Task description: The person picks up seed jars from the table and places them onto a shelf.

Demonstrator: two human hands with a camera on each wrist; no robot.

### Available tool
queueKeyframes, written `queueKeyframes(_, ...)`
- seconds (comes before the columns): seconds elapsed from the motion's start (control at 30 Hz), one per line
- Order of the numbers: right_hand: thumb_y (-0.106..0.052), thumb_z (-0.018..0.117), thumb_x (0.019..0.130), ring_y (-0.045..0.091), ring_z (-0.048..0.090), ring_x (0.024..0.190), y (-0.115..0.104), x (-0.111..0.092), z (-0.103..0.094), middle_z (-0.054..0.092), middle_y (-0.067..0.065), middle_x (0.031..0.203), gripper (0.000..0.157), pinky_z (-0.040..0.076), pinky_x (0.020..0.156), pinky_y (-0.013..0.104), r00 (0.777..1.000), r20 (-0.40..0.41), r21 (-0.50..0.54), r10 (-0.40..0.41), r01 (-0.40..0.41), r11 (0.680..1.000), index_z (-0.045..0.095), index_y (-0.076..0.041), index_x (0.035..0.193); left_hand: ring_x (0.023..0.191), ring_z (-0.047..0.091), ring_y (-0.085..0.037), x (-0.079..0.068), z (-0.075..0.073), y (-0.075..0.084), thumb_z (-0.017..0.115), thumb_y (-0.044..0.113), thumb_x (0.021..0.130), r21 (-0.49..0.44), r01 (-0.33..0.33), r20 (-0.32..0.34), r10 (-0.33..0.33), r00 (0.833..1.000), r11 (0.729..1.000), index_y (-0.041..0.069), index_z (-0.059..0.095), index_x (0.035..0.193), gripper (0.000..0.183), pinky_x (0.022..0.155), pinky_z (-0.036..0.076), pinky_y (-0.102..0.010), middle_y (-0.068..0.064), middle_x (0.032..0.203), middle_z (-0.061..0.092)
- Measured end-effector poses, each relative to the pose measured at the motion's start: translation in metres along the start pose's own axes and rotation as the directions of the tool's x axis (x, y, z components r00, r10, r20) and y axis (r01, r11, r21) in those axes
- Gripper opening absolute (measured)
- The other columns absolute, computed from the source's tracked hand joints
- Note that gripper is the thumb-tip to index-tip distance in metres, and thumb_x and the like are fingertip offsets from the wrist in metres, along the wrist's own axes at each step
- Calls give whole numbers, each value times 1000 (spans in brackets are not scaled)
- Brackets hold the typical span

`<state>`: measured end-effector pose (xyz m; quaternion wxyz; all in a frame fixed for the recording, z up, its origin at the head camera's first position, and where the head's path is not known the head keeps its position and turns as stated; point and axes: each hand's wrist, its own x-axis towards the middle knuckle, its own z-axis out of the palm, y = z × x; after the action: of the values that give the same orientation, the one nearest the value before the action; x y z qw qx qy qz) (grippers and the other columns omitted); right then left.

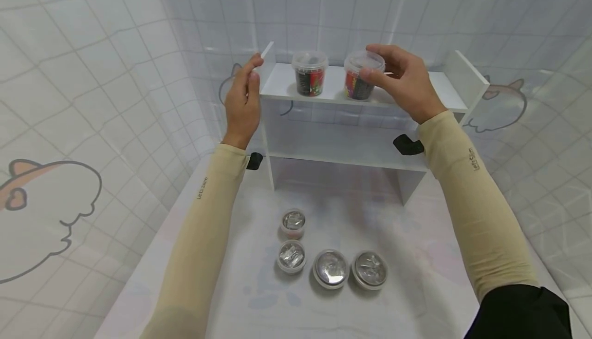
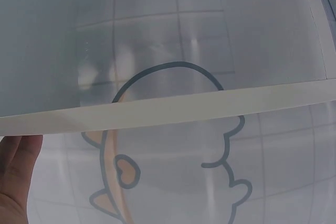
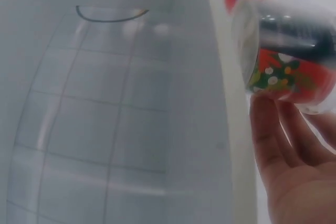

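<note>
On the top board of a white shelf unit point(image 1: 349, 156) stand two clear lidded plastic cups with red and black labels. My right hand point(image 1: 402, 79) grips the right cup point(image 1: 358, 87), thumb at the front and fingers behind; in the right wrist view this cup point(image 3: 294, 56) lies against the fingertips. Left of it, apart by a small gap, is the other cup point(image 1: 310, 74). My left hand point(image 1: 242, 102) rests at the unit's left side panel point(image 1: 267, 64), its fingers extended. The left wrist view shows its fingers point(image 2: 23, 163) touching a white board edge point(image 2: 157, 114).
Several round tubs with silvery tops stand on the white-covered table in front of the unit, among them a small tub point(image 1: 293, 223) and a wider tub point(image 1: 330, 268). A raised side panel point(image 1: 466, 79) closes the top board's right end. Tile-patterned sheeting point(image 1: 115, 72) surrounds the table.
</note>
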<state>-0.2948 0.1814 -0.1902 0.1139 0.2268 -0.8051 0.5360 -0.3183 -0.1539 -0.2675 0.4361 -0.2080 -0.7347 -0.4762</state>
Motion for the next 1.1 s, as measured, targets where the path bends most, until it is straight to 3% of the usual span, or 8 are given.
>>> queueKeyframes(0.23, -40, 76, 92, 19, 56, 116, 1, 9, 2, 57, 2, 141, 61, 40, 101, 33, 999, -3, -30, 43, -43, 999, 56, -24, 147, 111, 57, -12, 0, 0, -3, 47, 14, 110, 17, 8, -2, -8, 1000, 1000, 11, 60, 138, 32, 88, 43, -24, 10, 148, 54)
queueKeyframes(0.4, -45, 74, 91, 19, 54, 114, 4, 12, 6, 56, 1, 143, 64, 40, 98, 32, 999, 0, -87, 53, -53, 995, 55, -23, 147, 98, 53, -17, -1, 0, -3, 45, 13, 110, 11, 19, -2, -19, 1000, 1000, 7, 59, 138, 32, 85, 40, -25, 6, 149, 54)
queueKeyframes(0.57, -50, 72, 91, 18, 52, 115, 5, 13, 7, 54, 1, 145, 66, 38, 99, 32, 997, -1, -124, 79, -79, 989, 53, -24, 149, 105, 57, -19, -1, -2, -2, 46, 15, 110, -11, 8, 5, -8, 1000, 1000, 11, 61, 138, 32, 86, 41, -24, 12, 148, 54)
queueKeyframes(0.67, -51, 71, 91, 18, 52, 117, 5, 13, 8, 53, 0, 146, 67, 37, 102, 33, 996, 0, -130, 88, -87, 988, 52, -25, 150, 111, 57, -13, -1, -4, -1, 47, 16, 110, -19, 7, 9, -7, 1000, 1000, 14, 61, 138, 32, 88, 42, -24, 16, 147, 53)
queueKeyframes(0.83, -53, 71, 91, 18, 51, 121, 5, 12, 8, 49, -1, 149, 71, 36, 105, 35, 995, -5, -152, 97, -96, 984, 48, -27, 153, 86, 51, -10, -1, -6, 2, 45, 18, 110, -7, 4, 15, -3, 1000, 1000, 17, 60, 139, 33, 83, 41, -26, 20, 147, 52)
queueKeyframes(0.93, -53, 71, 90, 19, 50, 125, 5, 10, 7, 47, -1, 152, 74, 37, 106, 37, 995, -7, -162, 95, -95, 982, 45, -27, 154, 70, 36, -15, -2, -6, 3, 44, 18, 111, 2, 6, 21, -6, 1000, 1000, 18, 60, 141, 34, 77, 38, -27, 21, 147, 51)
queueKeyframes(1.1, -53, 71, 90, 21, 49, 130, 3, 6, 4, 46, -2, 153, 74, 37, 107, 39, 995, -9, -150, 95, -95, 984, 44, -28, 155, 69, 34, -15, -2, -6, 3, 44, 18, 111, -12, 7, 24, -7, 1000, 1000, 17, 59, 141, 34, 77, 37, -27, 18, 148, 51)
